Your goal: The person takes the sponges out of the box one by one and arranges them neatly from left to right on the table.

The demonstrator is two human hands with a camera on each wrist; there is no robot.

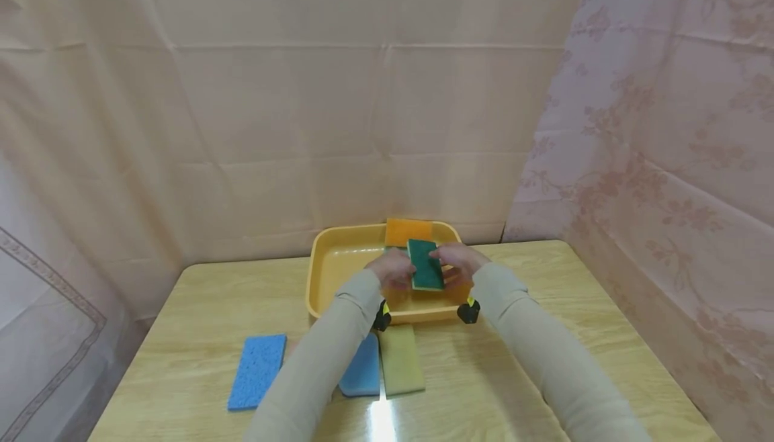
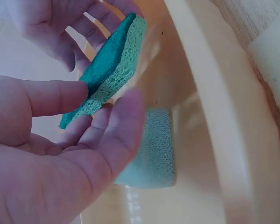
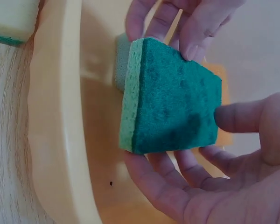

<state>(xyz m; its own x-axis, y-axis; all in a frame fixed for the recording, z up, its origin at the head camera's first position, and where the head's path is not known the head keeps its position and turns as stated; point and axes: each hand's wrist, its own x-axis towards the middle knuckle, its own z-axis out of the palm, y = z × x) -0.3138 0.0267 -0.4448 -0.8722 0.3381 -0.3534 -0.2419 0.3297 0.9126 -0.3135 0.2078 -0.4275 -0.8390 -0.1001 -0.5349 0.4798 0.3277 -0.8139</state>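
Two sets of fingers (image 3: 161, 189), left hand (image 1: 392, 267) and right hand (image 1: 461, 259), pinch the green sponge (image 1: 426, 266) between them.

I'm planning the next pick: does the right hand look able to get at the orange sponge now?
Probably not yet: the right hand holds the green sponge. Otherwise, the orange sponge looks within reach at the far side of the tray, its upper part uncovered.

You see dark and pale green on your sponge (image 1: 426, 265), yellow on the tray (image 1: 338, 274), beige on your sleeves (image 1: 562, 355), pinkish flowers on the cloth (image 1: 665, 126)
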